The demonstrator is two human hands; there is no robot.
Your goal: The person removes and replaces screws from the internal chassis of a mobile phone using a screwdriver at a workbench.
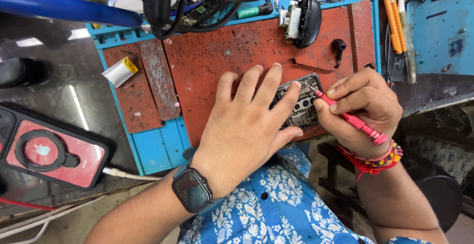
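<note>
1. Head view, the thing in hand: an opened phone [300,103] with its back cover off lies flat on the worn red mat [222,56] of the surface, near the mat's front edge and just ahead of the person's chest. Bare circuitry and camera modules show.

2. Head view, how it will likely handle: light and stiff as a slab, yet fragile wherever the board is bare. The exposed parts look easy to scratch or bend. The safest hold is on the outer frame and edges, pressing down flat, not on the components.

3. Head view, left hand [247,125]: it lies palm down over the phone's left part, fingers [269,83] spread fairly wide and extended forward, with the thumb along the near edge. It pins the phone against the mat and grips nothing. A dark smartwatch [191,190] sits on that wrist.

4. Head view, right hand [363,110]: its fingers are closed narrowly, pen-fashion, around a slim red screwdriver [345,115]. The metal tip meets the phone's upper right area, beside the camera cluster. Red thread bands circle the wrist.

5. Head view, relations: the phone sits between the two hands, touching the left fingers, while the right fingers stay just beside it, reaching it only through the tool.

6. Head view, surroundings: a small silver battery pouch [119,71] lies well apart at left; a red-backed phone [49,152] rests farther left.
</note>
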